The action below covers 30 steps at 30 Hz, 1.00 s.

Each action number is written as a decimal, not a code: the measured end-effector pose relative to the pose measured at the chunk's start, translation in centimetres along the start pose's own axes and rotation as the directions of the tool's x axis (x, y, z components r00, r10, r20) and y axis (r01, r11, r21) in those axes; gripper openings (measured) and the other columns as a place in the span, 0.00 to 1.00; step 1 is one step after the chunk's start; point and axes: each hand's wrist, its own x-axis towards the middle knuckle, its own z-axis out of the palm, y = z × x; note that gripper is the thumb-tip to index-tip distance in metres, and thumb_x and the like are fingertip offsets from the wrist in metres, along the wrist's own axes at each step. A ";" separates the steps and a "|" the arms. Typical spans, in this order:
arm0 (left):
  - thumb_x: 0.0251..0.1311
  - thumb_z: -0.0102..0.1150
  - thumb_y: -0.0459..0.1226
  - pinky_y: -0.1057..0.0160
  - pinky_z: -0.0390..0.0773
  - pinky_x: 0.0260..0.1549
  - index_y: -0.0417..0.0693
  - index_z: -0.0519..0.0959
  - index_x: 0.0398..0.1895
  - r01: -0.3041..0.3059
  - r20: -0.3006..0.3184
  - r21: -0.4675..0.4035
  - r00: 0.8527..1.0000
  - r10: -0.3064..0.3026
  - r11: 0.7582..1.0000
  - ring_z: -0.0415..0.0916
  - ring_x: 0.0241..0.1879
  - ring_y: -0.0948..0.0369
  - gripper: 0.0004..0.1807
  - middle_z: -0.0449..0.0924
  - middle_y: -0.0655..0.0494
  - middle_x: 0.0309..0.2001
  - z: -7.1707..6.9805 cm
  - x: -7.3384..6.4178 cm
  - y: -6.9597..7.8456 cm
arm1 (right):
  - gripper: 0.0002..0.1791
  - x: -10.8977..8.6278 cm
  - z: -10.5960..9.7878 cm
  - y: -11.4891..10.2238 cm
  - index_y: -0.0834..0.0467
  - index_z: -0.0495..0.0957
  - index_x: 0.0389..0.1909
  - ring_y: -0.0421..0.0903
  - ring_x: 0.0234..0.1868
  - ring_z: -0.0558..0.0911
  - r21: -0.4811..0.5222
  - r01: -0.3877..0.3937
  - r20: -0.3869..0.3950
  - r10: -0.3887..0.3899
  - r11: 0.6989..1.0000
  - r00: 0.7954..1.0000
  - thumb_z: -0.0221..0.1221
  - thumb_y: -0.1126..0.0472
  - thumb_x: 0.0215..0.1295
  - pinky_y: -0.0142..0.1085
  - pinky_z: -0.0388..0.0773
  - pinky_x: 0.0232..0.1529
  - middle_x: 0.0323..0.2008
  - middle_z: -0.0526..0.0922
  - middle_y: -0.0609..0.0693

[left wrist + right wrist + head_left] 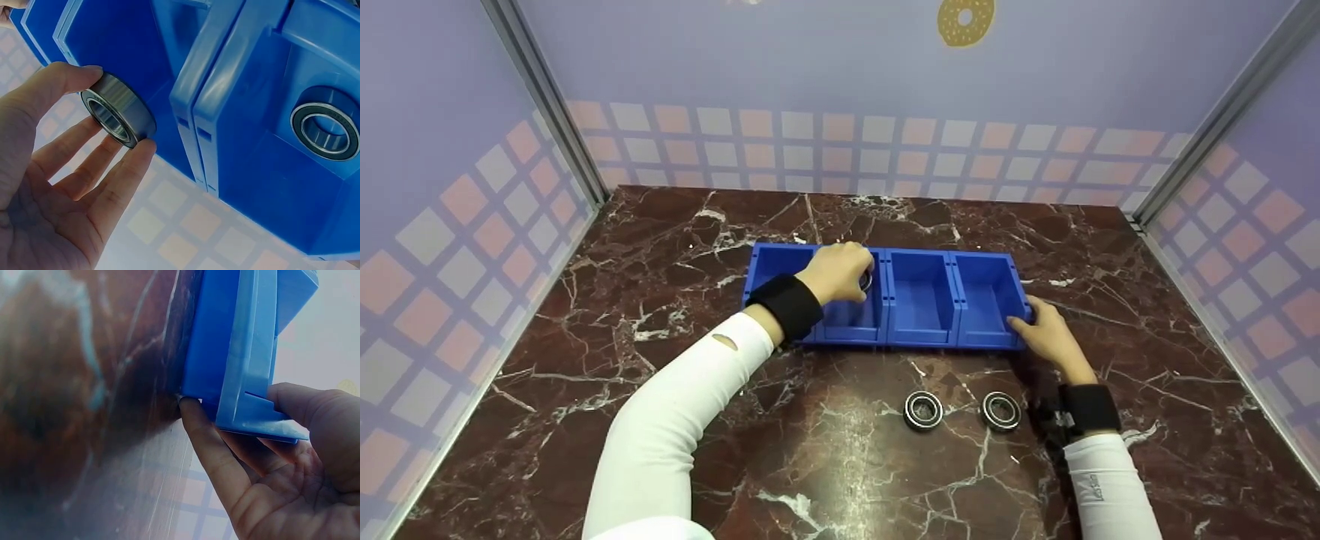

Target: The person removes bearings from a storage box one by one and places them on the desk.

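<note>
My left hand (836, 271) is over the second bin from the left in a row of blue plastic bins (922, 339). It pinches a ball bearing (121, 109) between thumb and fingertips, with the palm apart from it. Another bearing (327, 125) rests inside the leftmost bin, hidden behind my hand in the head view. At the row's right end, my right hand (1050, 337) grips the outer side of the rightmost bin (247, 354), its thumb on the edge and its fingers around the outside and underneath.
Two more bearings, a left one (923, 410) and a right one (1000, 411), lie flat on the dark red marbled tabletop (825, 465) in front of the bins. Tiled-pattern panels (840, 154) enclose the table at the back and both sides.
</note>
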 end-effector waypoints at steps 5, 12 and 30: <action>0.53 0.76 0.38 0.47 0.83 0.49 0.41 0.87 0.48 -0.007 -0.010 0.000 1.000 0.007 1.000 0.82 0.50 0.46 0.19 0.85 0.44 0.49 -0.3 -0.2 0.0 | 0.23 0.0 0.0 0.0 0.81 0.70 0.62 0.64 0.52 0.80 0.006 -0.008 0.001 0.008 1.000 1.000 0.58 0.73 0.69 0.56 0.75 0.59 0.52 0.80 0.76; 0.54 0.76 0.38 0.49 0.84 0.49 0.41 0.87 0.49 -0.017 -0.022 0.016 1.000 0.018 1.000 0.83 0.49 0.46 0.19 0.85 0.44 0.48 -0.7 -0.7 0.2 | 0.23 -0.1 0.1 0.0 0.80 0.70 0.62 0.64 0.50 0.81 -0.002 -0.011 -0.002 0.011 1.000 1.000 0.58 0.72 0.70 0.56 0.76 0.57 0.51 0.81 0.76; 0.53 0.75 0.39 0.49 0.83 0.47 0.41 0.87 0.49 -0.040 -0.028 -0.005 0.999 0.040 0.999 0.82 0.48 0.48 0.20 0.85 0.45 0.48 -1.7 -1.9 0.2 | 0.24 0.1 0.1 0.3 0.82 0.69 0.62 0.67 0.53 0.80 0.003 -0.007 0.000 0.007 1.000 1.000 0.57 0.73 0.69 0.59 0.74 0.61 0.52 0.79 0.78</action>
